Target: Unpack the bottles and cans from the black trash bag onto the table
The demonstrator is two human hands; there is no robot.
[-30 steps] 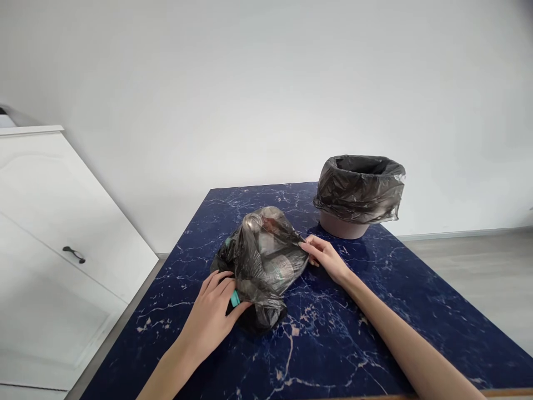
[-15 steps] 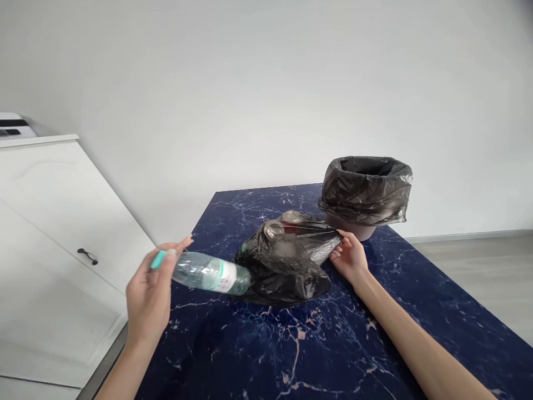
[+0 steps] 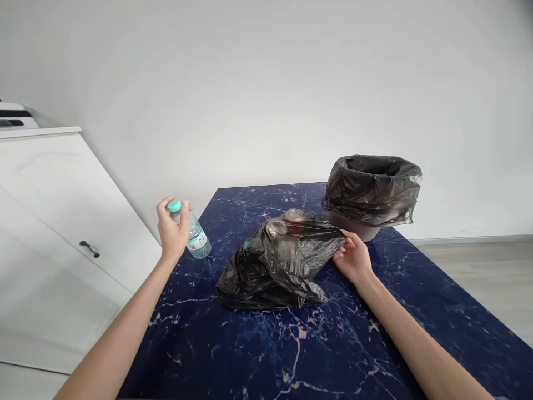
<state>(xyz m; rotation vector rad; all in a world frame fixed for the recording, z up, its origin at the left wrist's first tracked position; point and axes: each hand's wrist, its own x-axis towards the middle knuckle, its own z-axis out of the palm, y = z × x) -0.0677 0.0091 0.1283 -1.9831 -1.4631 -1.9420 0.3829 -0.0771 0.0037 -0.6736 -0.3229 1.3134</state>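
Observation:
My left hand (image 3: 171, 229) is closed around the neck of a clear plastic bottle (image 3: 197, 239) with a turquoise cap and a white label. The bottle tilts slightly, its base at the left side of the blue table; whether it touches the surface I cannot tell. My right hand (image 3: 353, 256) pinches the right edge of a black plastic bag (image 3: 266, 278) lying on the table. Through the bag's opening show a glass jar (image 3: 275, 227) or similar clear round container, another clear rounded thing behind it, and something red.
A bin (image 3: 353, 226) lined with a black bag (image 3: 370, 191) stands at the table's back right. The blue marbled table (image 3: 258, 355) meets a white wall. A white cabinet (image 3: 54, 233) with a dark handle stands at the left.
My left hand has drawn the bottle away from the bag, up and to the left, and turned it from lying sideways to nearly upright. The right hand keeps its hold on the bag.

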